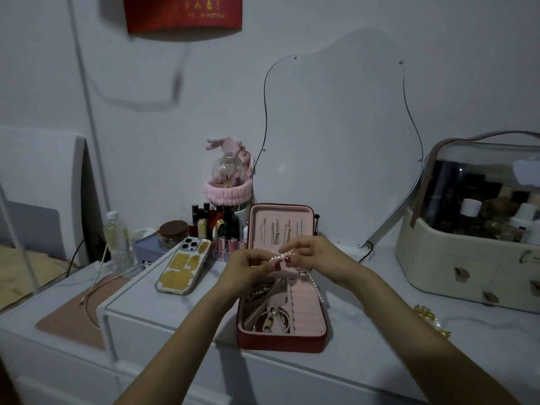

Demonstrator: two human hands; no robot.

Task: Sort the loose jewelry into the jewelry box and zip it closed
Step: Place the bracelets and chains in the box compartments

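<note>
Pearl strand (314, 283) pinched by left hand (248, 268) and right hand (314, 255) above open jewelry box (282, 342), tail trailing toward 5 o'clock, likely for hanging inside the lid.

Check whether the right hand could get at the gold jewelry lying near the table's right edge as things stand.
Probably yes, once freed. The gold jewelry lies in the open on the table, nothing over it, but the right hand and left hand both pinch the pearl strand.

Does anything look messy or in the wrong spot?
Yes. Some gold jewelry lies loose on the tabletop right of the open jewelry box, not sorted yet. Both hands, left hand and right hand, pinch a pearl strand dangling over the box.
</note>
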